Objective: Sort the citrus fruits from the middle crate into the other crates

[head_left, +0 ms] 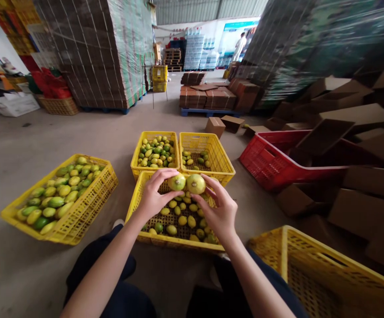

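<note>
My left hand [157,192] pinches a greenish-yellow lemon [177,182] between thumb and fingers. A yellower lemon [195,184] is gripped the same way by my right hand [221,201]. The two fruits are held up side by side, their ends turned toward me. Beneath them stands a yellow plastic crate [178,242] with lemons scattered over its slatted bottom. Behind it, one yellow crate [134,164] is well filled with green and yellow lemons, and another crate [223,164] beside it holds only some at its left side.
To the left, a tilted-looking yellow crate [89,216] is full of lemons. A yellow crate [311,247] stands at the lower right. A red crate [261,165] and loose cardboard boxes [360,203] crowd the right. Flattened cartons lie on a blue pallet [208,112] farther back.
</note>
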Motion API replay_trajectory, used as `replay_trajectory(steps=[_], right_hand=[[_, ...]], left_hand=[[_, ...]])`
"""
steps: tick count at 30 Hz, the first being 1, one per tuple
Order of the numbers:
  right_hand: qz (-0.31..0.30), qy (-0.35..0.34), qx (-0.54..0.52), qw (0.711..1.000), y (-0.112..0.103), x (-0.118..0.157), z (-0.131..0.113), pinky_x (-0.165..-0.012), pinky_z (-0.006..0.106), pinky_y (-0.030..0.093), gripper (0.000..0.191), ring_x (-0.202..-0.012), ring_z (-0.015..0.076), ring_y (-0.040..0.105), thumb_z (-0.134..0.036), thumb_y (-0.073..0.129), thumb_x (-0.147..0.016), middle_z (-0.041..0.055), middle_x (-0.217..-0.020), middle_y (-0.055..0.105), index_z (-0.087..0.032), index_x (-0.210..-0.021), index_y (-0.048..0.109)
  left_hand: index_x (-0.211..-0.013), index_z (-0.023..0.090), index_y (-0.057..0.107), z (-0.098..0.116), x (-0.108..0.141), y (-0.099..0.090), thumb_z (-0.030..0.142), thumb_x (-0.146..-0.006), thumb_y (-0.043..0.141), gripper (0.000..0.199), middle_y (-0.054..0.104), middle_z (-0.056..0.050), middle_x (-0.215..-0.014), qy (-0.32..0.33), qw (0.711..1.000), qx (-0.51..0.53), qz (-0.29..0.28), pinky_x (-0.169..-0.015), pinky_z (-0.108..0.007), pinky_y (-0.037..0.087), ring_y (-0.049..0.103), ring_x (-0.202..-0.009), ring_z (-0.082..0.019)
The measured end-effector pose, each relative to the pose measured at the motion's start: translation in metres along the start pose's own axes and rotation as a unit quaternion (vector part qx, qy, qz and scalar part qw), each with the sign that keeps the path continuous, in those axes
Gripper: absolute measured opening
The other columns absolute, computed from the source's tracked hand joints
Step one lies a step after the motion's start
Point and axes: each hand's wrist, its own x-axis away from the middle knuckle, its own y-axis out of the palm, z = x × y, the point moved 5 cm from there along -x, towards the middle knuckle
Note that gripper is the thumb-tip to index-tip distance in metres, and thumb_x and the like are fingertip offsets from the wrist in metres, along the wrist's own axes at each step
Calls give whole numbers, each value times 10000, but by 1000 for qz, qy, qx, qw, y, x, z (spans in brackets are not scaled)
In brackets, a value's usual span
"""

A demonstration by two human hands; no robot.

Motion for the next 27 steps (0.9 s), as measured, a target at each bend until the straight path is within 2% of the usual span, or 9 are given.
replay_trajectory(steps=[4, 7, 9, 12, 15, 18, 22, 27], right_hand=[[-9, 23, -33, 999, 0, -5, -2, -943, 416, 533, 496, -1101, 232, 607, -331, 724, -745, 66, -1235, 628, -245, -1219, 606], [-65, 101, -112, 986, 3, -11, 1, -879, 394, 566, 585, -1022, 230, 651, -364, 750, -712, 64, -1161, 668, -232, -1256, 579], [-110, 181, -174, 962, 6, -12, 6, -787, 367, 597, 554, -928, 230, 684, -412, 751, -701, 58, -1056, 709, -219, -1202, 617], [-145, 293, -250, 911, 12, -9, 14, -619, 316, 611, 437, -756, 219, 707, -503, 723, -702, 55, -919, 740, -203, -1019, 703], [-144, 359, -305, 871, 17, -5, 18, -514, 274, 592, 436, -567, 181, 682, -553, 727, -673, 51, -762, 736, -183, -904, 726], [-136, 381, -336, 851, 21, -5, 18, -484, 238, 574, 441, -488, 151, 652, -545, 759, -636, 35, -662, 709, -168, -861, 722], [-117, 357, -351, 858, 19, -8, 19, -514, 222, 568, 391, -522, 124, 646, -509, 763, -649, 15, -692, 702, -180, -854, 715], [-79, 281, -281, 914, 6, -15, 18, -694, 270, 563, 368, -772, 165, 682, -401, 804, -630, 19, -870, 728, -221, -935, 703]], left_hand=[[-1037, 255, 668, -5, -2, -3, 239, -657, 787, 398, 630, -44, -1134, -14, 1000, -5, 17, -957, -298, 463, 563, -1099, -195], [-1013, 219, 673, -24, -4, -6, 332, -583, 832, 472, 667, -43, -1008, -113, 992, 45, 18, -758, -249, 527, 620, -898, -174], [-959, 171, 675, -40, -3, -5, 478, -577, 806, 507, 681, -48, -893, -202, 974, 102, -1, -650, -244, 532, 630, -777, -166], [-902, 119, 677, -57, 4, 4, 678, -590, 694, 641, 688, -75, -808, -310, 932, 180, -50, -547, -237, 518, 644, -718, -182], [-921, 111, 682, -63, 10, 12, 702, -592, 676, 676, 695, -88, -790, -355, 905, 222, -75, -507, -208, 502, 656, -713, -180], [-939, 114, 685, -63, 10, 14, 665, -598, 700, 648, 701, -90, -813, -357, 898, 249, -66, -515, -196, 510, 665, -730, -175], [-956, 129, 701, -61, 6, 11, 566, -557, 785, 597, 707, -89, -899, -337, 897, 282, -46, -620, -227, 543, 669, -814, -190], [-984, 215, 725, -54, -4, 3, 273, -533, 867, 476, 698, -45, -1035, -274, 920, 279, -9, -801, -256, 523, 642, -912, -161]])
